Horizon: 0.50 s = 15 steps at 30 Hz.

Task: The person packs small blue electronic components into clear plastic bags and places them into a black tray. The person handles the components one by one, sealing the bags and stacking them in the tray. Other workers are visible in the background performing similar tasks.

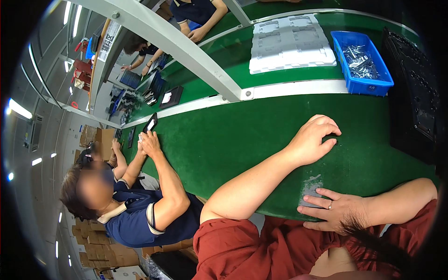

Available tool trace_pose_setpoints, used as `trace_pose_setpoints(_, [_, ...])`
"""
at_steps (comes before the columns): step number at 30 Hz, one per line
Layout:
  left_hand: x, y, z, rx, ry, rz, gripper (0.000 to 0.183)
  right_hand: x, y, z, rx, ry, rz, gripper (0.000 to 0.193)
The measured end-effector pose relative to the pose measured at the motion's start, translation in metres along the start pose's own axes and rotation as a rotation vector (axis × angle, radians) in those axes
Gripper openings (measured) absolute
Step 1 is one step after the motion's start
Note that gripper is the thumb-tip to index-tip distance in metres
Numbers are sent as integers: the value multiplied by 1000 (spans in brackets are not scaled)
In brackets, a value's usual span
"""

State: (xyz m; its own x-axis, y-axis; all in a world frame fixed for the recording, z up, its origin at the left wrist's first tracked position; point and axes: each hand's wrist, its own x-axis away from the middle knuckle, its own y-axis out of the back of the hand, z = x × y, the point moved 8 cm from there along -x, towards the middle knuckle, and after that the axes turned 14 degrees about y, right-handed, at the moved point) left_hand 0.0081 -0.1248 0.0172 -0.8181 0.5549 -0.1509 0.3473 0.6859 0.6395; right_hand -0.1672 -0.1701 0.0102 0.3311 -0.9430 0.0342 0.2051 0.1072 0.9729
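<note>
Left hand [313, 139] curled, right hand [333, 211] spread, at a green counter [224, 135]
The left fingers bend in, and I cannot tell whether they pinch anything; the right fingers are apart, touching a grey patch [311, 189] near the counter's edge; beyond, a blue bin [369, 88] of metal parts sits beside a white tray [291, 60].

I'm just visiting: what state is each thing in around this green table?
Person's bare left hand: fingers curled, by the tabletop; whether it holds anything is unclear.
Person's bare right hand: palm down, fingers spread.
Green flat tabletop: marked by a grey, worn-looking patch.
Blue rectangular plastic bin: open-topped, holding loose, silvery metal parts.
White moulded plastic tray: lying flat.
</note>
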Motion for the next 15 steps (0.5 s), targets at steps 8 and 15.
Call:
trace_pose_setpoints(8, [2, -1, 4, 0, -1, 9, 19, 2, 1, -2, -41, 22, -151, 56])
trace_pose_setpoints(15, [1, -1, 2, -7, -3, 4, 19, 2, 1, -1, -55, 17, -137, 58])
